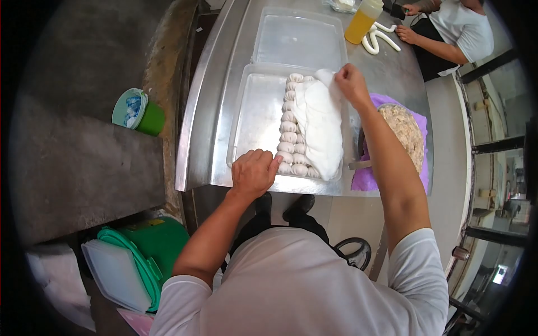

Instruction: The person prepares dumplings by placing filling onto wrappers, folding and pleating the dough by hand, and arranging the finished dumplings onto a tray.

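Note:
A clear plastic tray [252, 120] stands on the steel table in front of me. Rows of pleated dumplings [288, 127] fill its middle, and a white cloth [322, 126] covers those on its right side. At the tray's far right corner, my right hand [352, 87] is closed in a pinch on the edge of the cloth. My left hand [253, 172] has its fingers curled over the tray's near rim, its thumb beside the nearest dumplings.
Right of the tray, a bowl of filling [402, 131] sits on a purple cloth [365, 178], with a metal handle [360, 165] beside it. Beyond are another clear tray [300, 39], a yellow oil bottle [363, 22], dough strips [384, 39] and a co-worker [454, 33].

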`<action>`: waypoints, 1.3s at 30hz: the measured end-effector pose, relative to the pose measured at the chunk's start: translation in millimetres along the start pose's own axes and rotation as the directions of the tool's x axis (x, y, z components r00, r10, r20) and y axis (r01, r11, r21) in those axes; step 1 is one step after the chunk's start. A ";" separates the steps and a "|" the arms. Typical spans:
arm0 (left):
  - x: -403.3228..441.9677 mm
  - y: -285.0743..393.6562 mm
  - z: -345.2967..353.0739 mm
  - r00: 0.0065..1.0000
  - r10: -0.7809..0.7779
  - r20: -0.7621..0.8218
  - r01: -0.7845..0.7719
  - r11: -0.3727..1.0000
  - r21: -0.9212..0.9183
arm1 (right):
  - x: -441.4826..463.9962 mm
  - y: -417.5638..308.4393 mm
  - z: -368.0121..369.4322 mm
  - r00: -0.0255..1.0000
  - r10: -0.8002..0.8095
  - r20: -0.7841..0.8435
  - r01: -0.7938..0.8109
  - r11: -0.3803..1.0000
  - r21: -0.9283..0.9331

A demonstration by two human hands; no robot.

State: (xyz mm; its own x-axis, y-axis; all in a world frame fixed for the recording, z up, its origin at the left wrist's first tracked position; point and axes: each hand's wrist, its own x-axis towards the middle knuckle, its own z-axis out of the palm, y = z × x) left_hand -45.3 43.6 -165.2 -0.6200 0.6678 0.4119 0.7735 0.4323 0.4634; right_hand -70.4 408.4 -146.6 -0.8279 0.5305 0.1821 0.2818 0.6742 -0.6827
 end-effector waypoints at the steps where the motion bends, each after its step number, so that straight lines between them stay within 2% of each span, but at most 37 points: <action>1: 1.4 1.9 -1.5 1.000 -0.004 -0.013 0.004 1.000 -0.014 | 7.2 12.8 -0.5 0.988 0.123 -0.097 -0.103 0.976 0.191; 2: 2.3 3.2 -2.5 1.000 -0.008 -0.027 0.008 1.000 -0.029 | 12.1 26.4 -3.1 0.952 0.258 -0.167 -0.179 0.906 0.383; 3: 2.2 3.3 -3.2 1.000 -0.008 -0.027 0.008 1.000 -0.029 | 13.4 30.2 -12.8 0.952 0.258 -0.167 -0.179 0.906 0.383; 5: 1.9 2.8 -5.7 1.000 -0.023 0.015 0.024 0.999 -0.034 | 15.5 23.1 -38.5 0.886 0.428 -0.178 -0.189 0.684 0.705; 6: 2.7 2.9 -8.1 1.000 -0.016 0.014 0.017 0.999 -0.037 | 11.7 14.9 -49.5 0.884 0.429 -0.185 -0.185 0.686 0.704; 8: 8.6 4.9 -13.5 0.978 -0.187 0.090 0.204 0.941 -0.271 | -6.5 -6.0 -78.1 0.948 0.309 -0.074 -0.123 0.573 0.810; 9: 17.4 7.3 -12.7 0.981 -0.172 0.090 0.190 0.942 -0.277 | -22.0 -29.4 -85.5 0.950 0.309 -0.032 -0.148 0.540 0.829; 10: 29.7 12.1 -9.3 0.950 -0.286 0.129 0.306 0.757 -0.577 | -43.1 -53.6 -93.3 0.955 0.295 0.036 -0.189 0.511 0.838; 11: 41.7 17.9 -7.6 0.904 -0.374 0.207 0.377 0.468 -0.799 | -65.8 -74.0 -95.7 0.956 0.276 0.103 -0.230 0.483 0.845; 12: 55.8 30.8 -17.7 0.909 -0.361 0.207 0.368 0.467 -0.804 | -89.5 -85.7 -91.4 0.954 0.255 0.160 -0.257 0.417 0.872; 13: 72.8 49.3 -35.9 0.832 -0.286 0.475 0.497 0.007 -0.868 | -112.8 -97.1 -87.1 0.950 0.231 0.209 -0.281 0.349 0.894; 14: 85.2 60.7 -44.4 0.734 -0.080 0.674 0.584 -0.432 -0.687 | -134.0 -110.3 -80.4 0.935 0.259 0.243 -0.314 0.282 0.907; 15: 93.1 64.5 -40.3 0.732 -0.048 0.680 0.601 -0.425 -0.677 | -154.2 -104.2 -78.8 0.939 0.206 0.277 -0.328 0.280 0.902; 16: 99.2 69.0 -34.3 0.782 0.013 0.624 0.601 -0.284 -0.747 | -172.2 -105.6 -80.8 0.941 0.230 0.248 -0.308 0.282 0.909; 17: 102.5 75.1 -28.8 0.818 0.086 0.569 0.575 -0.145 -0.805 | -189.5 -107.8 -81.2 0.938 0.244 0.245 -0.293 0.185 0.938; 18: 106.3 83.7 -33.3 0.805 0.120 0.581 0.593 -0.141 -0.793 | -205.0 -107.0 -83.2 0.936 0.255 0.242 -0.271 0.086 0.959; 20: 117.1 103.8 -53.5 0.839 0.196 0.507 0.464 0.227 -0.856 | -233.6 -77.1 -78.9 0.946 0.254 0.200 -0.225 0.074 0.972; 22: 119.3 125.6 -54.6 0.798 0.309 0.517 0.476 0.201 -0.856 | -257.3 -75.6 -72.0 0.943 0.219 0.252 -0.221 -0.154 0.963; 23: 121.1 139.1 -59.2 0.728 0.369 0.578 0.530 0.234 -0.815 | -267.0 -73.1 -67.6 0.960 0.163 0.227 -0.190 -0.215 0.958; 24: 122.3 150.5 -59.7 0.648 0.419 0.635 0.576 0.275 -0.770 | -273.6 -78.6 -68.3 0.962 0.183 0.200 -0.160 -0.215 0.963; 25: 122.9 159.5 -55.0 0.609 0.472 0.638 0.582 0.280 -0.763 | -277.9 -86.2 -70.7 0.986 0.074 0.151 -0.123 -0.294 0.948; 26: 121.3 165.2 -44.8 0.591 0.488 0.642 0.583 0.292 -0.758 | -282.8 -88.9 -73.3 0.995 -0.036 0.092 -0.099 -0.374 0.922; 27: 118.8 170.4 -32.9 0.614 0.494 0.616 0.470 0.398 -0.788 | -289.0 -83.0 -74.4 0.996 -0.068 0.060 -0.084 -0.446 0.891; 28: 116.7 174.5 -23.1 0.634 0.503 0.587 0.345 0.496 -0.797 | -296.5 -74.7 -77.4 0.997 -0.059 0.044 -0.066 -0.454 0.889; 29: 115.2 175.5 -15.8 0.620 0.487 0.615 0.183 0.672 -0.717 | -305.0 -65.3 -80.0 0.982 0.128 0.141 -0.088 -0.349 0.933; 30: 116.2 181.9 -12.7 0.607 0.489 0.627 0.183 0.681 -0.709 | -312.6 -57.6 -83.6 0.922 0.320 0.217 -0.138 -0.250 0.958; 32: 119.4 195.3 -7.7 0.672 0.478 0.566 -0.166 0.842 -0.513 | -328.5 -45.4 -94.3 0.908 0.345 0.237 -0.121 -0.325 0.938; 33: 118.9 196.8 1.8 0.723 0.513 0.463 -0.354 0.850 -0.391 | -338.3 -34.1 -95.1 0.870 0.433 0.236 -0.175 -0.176 0.969; 34: 116.2 194.5 19.7 0.720 0.510 0.470 -0.352 0.853 -0.385 | -348.5 -22.8 -96.0 0.828 0.515 0.222 -0.243 -0.027 0.970; 35: 112.2 189.3 41.3 0.647 0.485 0.588 -0.491 0.855 -0.165 | -359.4 -11.7 -97.1 0.828 0.512 0.231 -0.247 -0.037 0.968; 36: 111.7 192.6 49.8 0.581 0.421 0.697 -0.623 0.781 0.047 | -368.6 -2.7 -99.4 0.811 0.545 0.213 -0.298 0.071 0.952; 37: 109.5 197.0 58.5 0.523 0.346 0.779 -0.580 0.814 0.028 | -376.0 6.7 -102.6 0.795 0.576 0.190 -0.347 0.175 0.921; 38: 108.0 199.4 65.4 0.520 0.336 0.785 -0.579 0.814 0.035 | -382.5 15.9 -106.5 0.795 0.573 0.199 -0.349 0.163 0.923; 39: 108.0 205.9 66.0 0.515 0.343 0.786 -0.543 0.840 -0.011 | -387.2 21.1 -111.9 0.775 0.591 0.224 -0.330 0.075 0.941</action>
State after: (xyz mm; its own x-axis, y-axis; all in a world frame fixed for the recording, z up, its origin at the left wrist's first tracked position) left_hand 55.6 244.8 -77.1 0.0490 0.9681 -0.2455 0.9847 -0.0057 0.1739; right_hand 310.4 274.7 -152.4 -0.5832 0.6946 -0.4211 -0.1622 -0.6076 -0.7775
